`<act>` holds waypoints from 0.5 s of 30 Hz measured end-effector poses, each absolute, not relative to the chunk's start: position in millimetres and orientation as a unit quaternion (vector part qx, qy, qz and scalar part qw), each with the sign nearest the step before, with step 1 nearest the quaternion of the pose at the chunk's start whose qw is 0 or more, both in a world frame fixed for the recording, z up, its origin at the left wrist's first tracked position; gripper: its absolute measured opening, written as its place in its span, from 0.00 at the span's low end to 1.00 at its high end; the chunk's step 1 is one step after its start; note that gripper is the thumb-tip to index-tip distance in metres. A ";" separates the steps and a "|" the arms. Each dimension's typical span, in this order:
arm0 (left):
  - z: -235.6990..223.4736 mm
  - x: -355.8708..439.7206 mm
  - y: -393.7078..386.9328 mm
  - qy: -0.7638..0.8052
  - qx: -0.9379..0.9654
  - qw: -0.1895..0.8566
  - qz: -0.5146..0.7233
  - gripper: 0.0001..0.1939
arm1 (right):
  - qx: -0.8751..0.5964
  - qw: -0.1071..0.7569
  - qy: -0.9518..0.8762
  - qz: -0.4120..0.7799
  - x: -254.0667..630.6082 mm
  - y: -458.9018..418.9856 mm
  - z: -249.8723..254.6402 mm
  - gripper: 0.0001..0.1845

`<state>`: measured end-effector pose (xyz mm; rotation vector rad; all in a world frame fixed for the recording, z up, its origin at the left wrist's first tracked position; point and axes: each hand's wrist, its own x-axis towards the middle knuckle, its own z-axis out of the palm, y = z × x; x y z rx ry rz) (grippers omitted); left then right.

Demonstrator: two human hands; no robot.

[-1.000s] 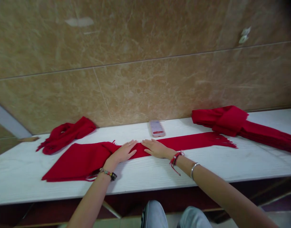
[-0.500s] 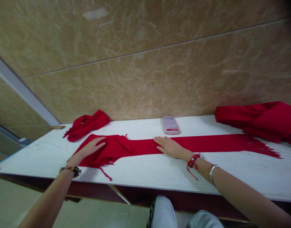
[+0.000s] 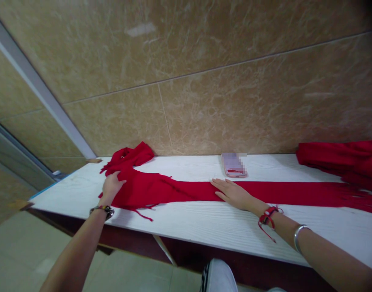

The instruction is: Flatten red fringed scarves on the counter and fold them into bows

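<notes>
A long red scarf (image 3: 271, 192) with fringed ends lies stretched along a white tabletop (image 3: 186, 223). My right hand (image 3: 234, 194) rests flat on its middle, fingers extended, palm down. At the scarf's left part, where the cloth is wider and loosely wrinkled, my left hand (image 3: 112, 188) grips the edge, with its fingertips partly hidden in the cloth. Loose fringe strands trail toward the near edge there. Just beyond my left hand a smaller crumpled red cloth (image 3: 143, 154) touches the scarf.
A phone (image 3: 234, 165) lies behind the scarf near the tiled wall (image 3: 222, 101). Folded red fabric (image 3: 332, 160) is piled at the back right. My knee (image 3: 219, 275) shows below the table's front edge.
My left hand has closed on the scarf's left part and drawn it out flatter, up against the crumpled cloth. My right hand stays flat on the scarf. The view has shifted left.
</notes>
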<state>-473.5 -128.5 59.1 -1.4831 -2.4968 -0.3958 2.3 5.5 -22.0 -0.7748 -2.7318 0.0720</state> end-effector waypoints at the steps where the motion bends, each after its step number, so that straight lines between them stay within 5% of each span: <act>1: 63.2 -476.0 -131.0 -0.859 -0.480 0.122 -0.131 0.27 | -0.270 0.150 -0.951 0.023 2.4 5.8 -22.7 0.26; 9: 49.5 -438.0 -124.8 -0.833 -0.497 0.236 -0.064 0.27 | -0.267 0.153 -0.951 0.023 2.5 7.4 -25.2 0.26; 15: 58.5 -385.2 -102.5 -0.610 -0.789 0.064 0.018 0.28 | -0.265 0.152 -0.952 0.020 3.2 4.8 -20.2 0.26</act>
